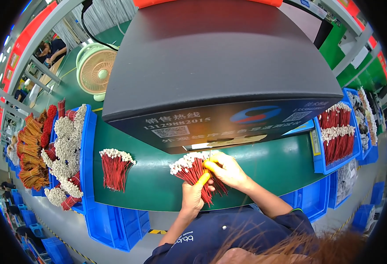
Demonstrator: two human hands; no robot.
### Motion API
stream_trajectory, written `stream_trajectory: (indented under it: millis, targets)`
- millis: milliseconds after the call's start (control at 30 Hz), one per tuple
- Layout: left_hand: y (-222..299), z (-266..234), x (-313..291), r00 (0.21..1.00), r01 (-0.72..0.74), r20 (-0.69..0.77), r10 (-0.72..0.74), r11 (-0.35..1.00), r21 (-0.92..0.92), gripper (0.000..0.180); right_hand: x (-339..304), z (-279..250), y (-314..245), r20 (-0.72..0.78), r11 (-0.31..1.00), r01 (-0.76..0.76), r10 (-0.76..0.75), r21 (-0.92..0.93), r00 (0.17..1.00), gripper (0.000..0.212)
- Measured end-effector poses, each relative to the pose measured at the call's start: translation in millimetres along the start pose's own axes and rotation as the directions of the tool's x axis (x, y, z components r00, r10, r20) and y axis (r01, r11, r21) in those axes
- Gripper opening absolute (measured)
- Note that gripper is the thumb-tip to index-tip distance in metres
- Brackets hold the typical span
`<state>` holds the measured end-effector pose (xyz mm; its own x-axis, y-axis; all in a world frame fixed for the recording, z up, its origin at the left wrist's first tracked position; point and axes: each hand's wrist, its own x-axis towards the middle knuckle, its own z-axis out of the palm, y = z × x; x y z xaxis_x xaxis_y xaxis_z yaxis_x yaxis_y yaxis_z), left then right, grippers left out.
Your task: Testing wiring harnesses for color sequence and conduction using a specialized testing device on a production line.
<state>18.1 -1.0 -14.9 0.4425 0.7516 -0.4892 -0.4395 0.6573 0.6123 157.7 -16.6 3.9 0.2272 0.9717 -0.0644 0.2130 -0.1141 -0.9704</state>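
Note:
A bunch of red wires with white connectors (pixel 193 166) lies under both my hands, in front of the machine's slot. My left hand (pixel 192 196) is closed round the wires' lower part, its thumb in a yellow finger cot across them. My right hand (pixel 231 171) pinches at the bunch's right side, close to the white connectors, with yellow cots on thumb and finger. Its fingertips cover just which wires they grip. On the green tabletop to the left rests a second bunch of red wires (pixel 116 172), white ends pointing away from me.
The big dark grey machine box (pixel 220 57) overhangs the green table (pixel 156 189). Blue bins stand either side: the left bin (pixel 87 154) has white-ended bundles, the right bin (pixel 319 154) red wires. A round fan (pixel 97 72) stands at the back left. A person (pixel 54 50) sits beyond.

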Motion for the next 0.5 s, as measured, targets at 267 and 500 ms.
stream_trajectory:
  millis: [267,500]
  targets:
    - [0.9,-2.8,1.2,0.999,0.002,-0.048,0.000,0.999,0.052,0.017,7.5,-3.6,5.7,0.066,0.807,-0.317,0.329,0.498,0.942,0.028]
    - [-1.9,-2.7,4.6,0.999,0.002,-0.053,-0.004,0.999,-0.034,0.018,-6.2,11.5,11.6,0.085,0.916,-0.172,0.152,0.362,0.985,0.016]
